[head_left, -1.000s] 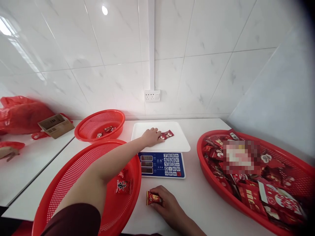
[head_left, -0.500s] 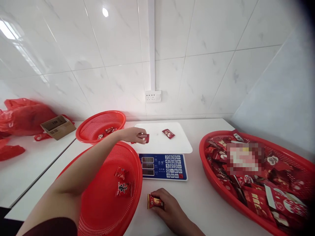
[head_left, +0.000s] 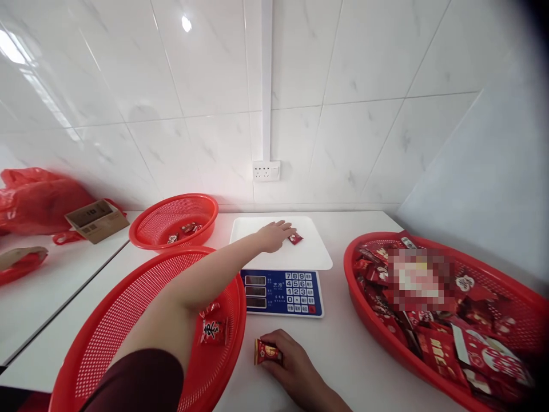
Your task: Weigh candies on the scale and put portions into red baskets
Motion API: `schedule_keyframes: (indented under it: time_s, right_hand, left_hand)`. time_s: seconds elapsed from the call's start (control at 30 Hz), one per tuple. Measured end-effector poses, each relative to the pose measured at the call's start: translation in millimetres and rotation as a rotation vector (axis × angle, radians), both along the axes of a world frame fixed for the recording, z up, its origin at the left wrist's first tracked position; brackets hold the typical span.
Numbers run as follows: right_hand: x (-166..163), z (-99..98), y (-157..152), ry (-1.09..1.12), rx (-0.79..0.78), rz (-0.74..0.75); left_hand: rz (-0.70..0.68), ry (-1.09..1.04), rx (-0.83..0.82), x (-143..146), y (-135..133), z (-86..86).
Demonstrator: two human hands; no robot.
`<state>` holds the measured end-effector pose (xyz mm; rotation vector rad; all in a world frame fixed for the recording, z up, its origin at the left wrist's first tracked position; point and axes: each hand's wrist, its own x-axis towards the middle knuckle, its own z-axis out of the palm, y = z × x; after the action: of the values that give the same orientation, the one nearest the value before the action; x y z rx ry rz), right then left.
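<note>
Bright, even overhead light. Glare spots on the glossy wall tiles (head_left: 184, 23), streak at upper left. Soft shadows on the white table (head_left: 343, 343). Wide-angle bend at edges, dark vignette in right corners. Pixelated patch over the right basket (head_left: 506, 297).

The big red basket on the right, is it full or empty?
Nearly full. The big red basket is heaped with red candy packets almost up to its rim.
</note>
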<state>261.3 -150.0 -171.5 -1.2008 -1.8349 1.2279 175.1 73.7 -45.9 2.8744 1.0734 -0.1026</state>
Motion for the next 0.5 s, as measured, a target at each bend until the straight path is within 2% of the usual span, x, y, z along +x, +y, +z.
schedule_keyframes:
  time_s: [0.13,0.27,0.37,0.5]
  right_hand:
    - [1,-0.5,-1,0.016,0.004,-0.02]
    - [0,0.1,-2,0.006,0.014,-0.012]
    - [0,-0.4,-1,-0.002,0.019,-0.002]
    - [1,-4.1,0,-0.005,0.043,0.008]
  left_hand:
    - [-0.002,0.045,0.006,16,14,-10.0]
    - [0.059,0.022,0.05,5,14,-4.3]
    - [0.11,-0.023,0.111,-21,-2,7.4]
    - [0.179,-0.171,0.136,-78,-38,26.0]
